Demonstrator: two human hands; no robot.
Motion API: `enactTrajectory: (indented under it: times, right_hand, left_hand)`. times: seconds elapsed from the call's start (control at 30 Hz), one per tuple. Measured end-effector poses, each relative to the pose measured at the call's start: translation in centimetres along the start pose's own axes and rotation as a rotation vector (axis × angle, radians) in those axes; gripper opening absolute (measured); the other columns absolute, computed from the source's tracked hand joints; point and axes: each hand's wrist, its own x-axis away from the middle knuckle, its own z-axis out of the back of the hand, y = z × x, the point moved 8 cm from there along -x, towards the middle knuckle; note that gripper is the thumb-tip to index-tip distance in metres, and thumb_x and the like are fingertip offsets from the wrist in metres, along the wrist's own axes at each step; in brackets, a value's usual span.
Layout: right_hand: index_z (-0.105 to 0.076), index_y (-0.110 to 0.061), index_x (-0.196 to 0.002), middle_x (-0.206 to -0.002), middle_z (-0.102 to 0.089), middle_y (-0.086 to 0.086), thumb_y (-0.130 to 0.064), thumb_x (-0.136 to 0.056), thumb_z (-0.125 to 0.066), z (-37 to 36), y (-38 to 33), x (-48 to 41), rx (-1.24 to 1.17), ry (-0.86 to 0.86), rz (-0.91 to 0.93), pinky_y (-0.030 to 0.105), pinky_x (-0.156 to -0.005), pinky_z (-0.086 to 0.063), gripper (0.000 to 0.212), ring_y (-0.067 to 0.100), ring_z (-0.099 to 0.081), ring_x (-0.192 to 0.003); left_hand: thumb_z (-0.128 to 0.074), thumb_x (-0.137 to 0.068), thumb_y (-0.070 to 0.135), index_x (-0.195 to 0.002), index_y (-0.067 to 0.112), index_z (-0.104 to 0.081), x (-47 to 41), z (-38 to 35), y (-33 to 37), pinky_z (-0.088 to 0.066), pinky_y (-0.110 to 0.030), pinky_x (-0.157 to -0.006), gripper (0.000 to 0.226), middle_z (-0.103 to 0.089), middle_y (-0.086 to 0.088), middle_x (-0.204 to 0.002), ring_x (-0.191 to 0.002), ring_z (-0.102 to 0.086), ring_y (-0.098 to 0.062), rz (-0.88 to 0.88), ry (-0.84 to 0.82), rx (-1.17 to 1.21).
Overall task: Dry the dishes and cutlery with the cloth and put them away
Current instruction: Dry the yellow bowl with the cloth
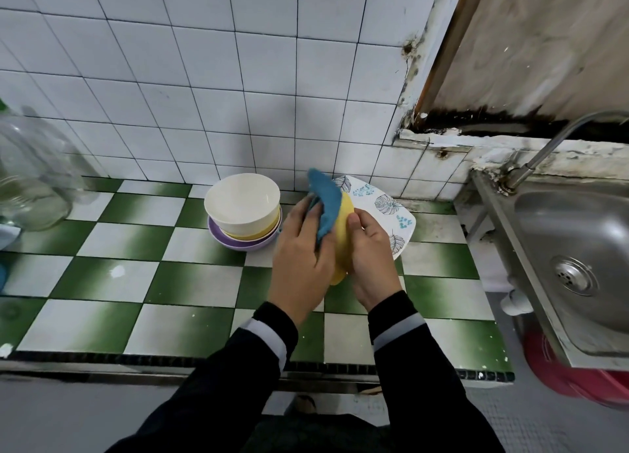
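Yellow, tipped on edge just above the desk (136, 241), the dish (342, 236) sits between both hands. The right hand (371, 255) grips its rim, thumb hooked over the edge, while the left hand (299, 251) holds the blue cloth (325, 204) bunched against its face. It looks light, stiff and probably slick while wet, so the rim is the sure hold. Behind it lie a leaf-patterned plate (384, 204) and stacked bowls (243, 207).

Green-and-white checkered countertop (204, 282), plain white wall tiles (211, 78), teal-blue cloth (326, 207) on a solid yellow dish (343, 245), then a cream bowl (241, 199), yellow bowl (253, 236) and lilac bowl (238, 245), a white plate (384, 207) with grey leaf outlines and teal speckles, and black sleeves (425, 367) with a grey band.
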Motion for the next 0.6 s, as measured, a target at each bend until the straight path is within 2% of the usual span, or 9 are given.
enactTrajectory:
  times: [0.1,0.13,0.23,0.33,0.37,0.43,0.5,0.53,0.6]
  right_hand:
    - [-0.066,-0.027,-0.092,-0.086,-0.070,-0.018,-0.014,-0.105,-0.044,-0.1,-1.0,0.1,0.128,-0.066,0.029,0.017,-0.081,-0.049,0.029,-0.006,-0.062,-0.078]
    - [-0.067,-0.027,-0.094,-0.088,-0.071,-0.019,-0.013,-0.105,-0.045,-0.1,-1.1,0.1,0.181,-0.110,0.033,0.016,-0.081,-0.049,0.029,-0.006,-0.062,-0.080]
    - [-0.071,-0.014,-0.095,-0.087,-0.071,-0.002,-0.010,-0.104,-0.047,0.2,-1.5,0.3,0.205,-0.199,0.042,0.023,-0.077,-0.050,0.025,0.008,-0.062,-0.079]
    - [-0.069,-0.009,-0.091,-0.078,-0.066,0.001,-0.008,-0.102,-0.049,1.6,-1.8,-0.1,0.103,-0.179,0.027,0.022,-0.070,-0.047,0.023,0.009,-0.057,-0.073]
    - [-0.069,-0.010,-0.089,-0.076,-0.066,-0.002,-0.008,-0.101,-0.049,2.1,-1.7,-0.2,0.059,-0.167,0.013,0.021,-0.069,-0.047,0.023,0.008,-0.057,-0.071]
    - [-0.068,-0.009,-0.089,-0.074,-0.069,-0.005,-0.008,-0.101,-0.049,3.3,-1.6,-0.4,-0.058,-0.133,-0.029,0.019,-0.069,-0.049,0.022,0.007,-0.060,-0.070]
    - [-0.066,-0.009,-0.089,-0.072,-0.071,-0.006,-0.008,-0.102,-0.046,4.2,-1.2,-0.6,-0.200,-0.079,-0.094,0.020,-0.070,-0.051,0.024,0.006,-0.063,-0.069]
    - [-0.066,-0.010,-0.088,-0.073,-0.071,-0.007,-0.008,-0.102,-0.045,4.5,-0.7,-0.9,-0.280,-0.042,-0.138,0.022,-0.075,-0.052,0.025,0.005,-0.064,-0.070]
    - [-0.066,-0.013,-0.091,-0.078,-0.073,-0.006,-0.011,-0.102,-0.047,4.5,0.9,-1.0,-0.480,0.046,-0.256,0.032,-0.094,-0.051,0.023,0.009,-0.066,-0.080]
  left_hand:
    - [-0.042,-0.098,0.035,-0.142,0.018,-0.046,-0.6,0.0,0.4,-0.040,-0.037,-0.111,0.048,-0.044,0.003,-0.144,-0.132,-0.042,-0.016,-0.033,-0.070,-0.020]
    - [-0.042,-0.097,0.036,-0.141,0.017,-0.048,-0.8,0.1,0.4,-0.041,-0.033,-0.110,0.048,-0.046,0.003,-0.142,-0.129,-0.043,-0.014,-0.030,-0.088,0.009]
    - [-0.044,-0.096,0.035,-0.131,0.015,-0.056,-1.6,0.6,0.0,-0.039,-0.014,-0.096,0.042,-0.055,0.000,-0.129,-0.113,-0.050,-0.009,0.041,-0.099,0.141]
    - [-0.048,-0.102,0.026,-0.109,0.025,-0.059,-1.7,1.2,-1.2,-0.041,-0.012,-0.079,0.014,-0.060,-0.001,-0.108,-0.093,-0.054,-0.004,0.190,-0.084,0.275]
    - [-0.047,-0.103,0.026,-0.105,0.031,-0.058,-1.6,1.2,-1.7,-0.042,-0.015,-0.077,0.012,-0.061,0.001,-0.104,-0.090,-0.053,-0.002,0.261,-0.084,0.341]
    - [-0.044,-0.103,0.029,-0.107,0.033,-0.057,-1.2,0.9,-2.8,-0.042,-0.019,-0.078,0.015,-0.061,0.008,-0.103,-0.094,-0.053,-0.002,0.405,-0.075,0.469]
    - [-0.041,-0.104,0.031,-0.122,0.026,-0.056,-0.7,0.7,-3.8,-0.042,-0.026,-0.085,0.024,-0.060,0.008,-0.112,-0.103,-0.053,-0.007,0.512,-0.043,0.554]
    - [-0.041,-0.103,0.032,-0.129,0.023,-0.053,-0.4,0.6,-4.2,-0.043,-0.030,-0.091,0.030,-0.060,0.005,-0.119,-0.108,-0.053,-0.010,0.547,-0.017,0.590]
    - [-0.041,-0.104,0.031,-0.137,0.020,-0.049,0.3,0.5,-4.8,-0.042,-0.035,-0.100,0.036,-0.057,0.001,-0.129,-0.116,-0.052,-0.015,0.570,0.049,0.631]
